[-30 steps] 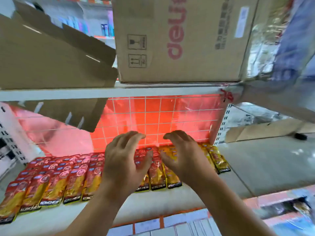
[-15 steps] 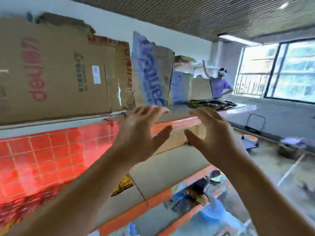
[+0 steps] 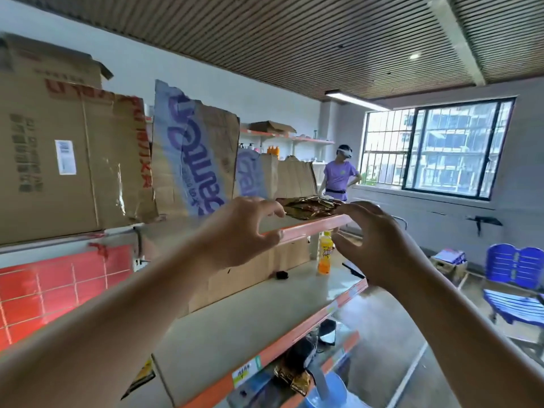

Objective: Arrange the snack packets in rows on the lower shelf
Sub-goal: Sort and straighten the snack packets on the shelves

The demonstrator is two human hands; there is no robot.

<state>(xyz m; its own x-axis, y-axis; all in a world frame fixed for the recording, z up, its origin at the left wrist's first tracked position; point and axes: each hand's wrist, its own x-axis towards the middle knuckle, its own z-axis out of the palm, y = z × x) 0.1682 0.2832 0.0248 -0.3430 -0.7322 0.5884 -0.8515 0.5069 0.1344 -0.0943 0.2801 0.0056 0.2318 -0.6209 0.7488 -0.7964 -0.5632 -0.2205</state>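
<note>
Lifted higher and drawn closer to the heap than half a second ago. Far left, dull creased cardboard boxes (image 3: 59,160) above a glossy red grid panel (image 3: 44,287). Left hand (image 3: 244,231) raised, fingers curved and loose, grasping nothing, thumb under the orange shelf lip (image 3: 312,226). Crinkled gold foil snack packets (image 3: 312,206) heaped flat on that upper shelf, between both hands. Right hand (image 3: 374,240) equally loose at the heap's right end; contact unclear. Below, smooth orange bottle (image 3: 325,254) upright on the matte beige lower shelf (image 3: 250,325).

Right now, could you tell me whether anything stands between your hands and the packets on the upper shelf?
Nothing visible does: the left hand and right hand flank the packet pile on the upper shelf.
</note>
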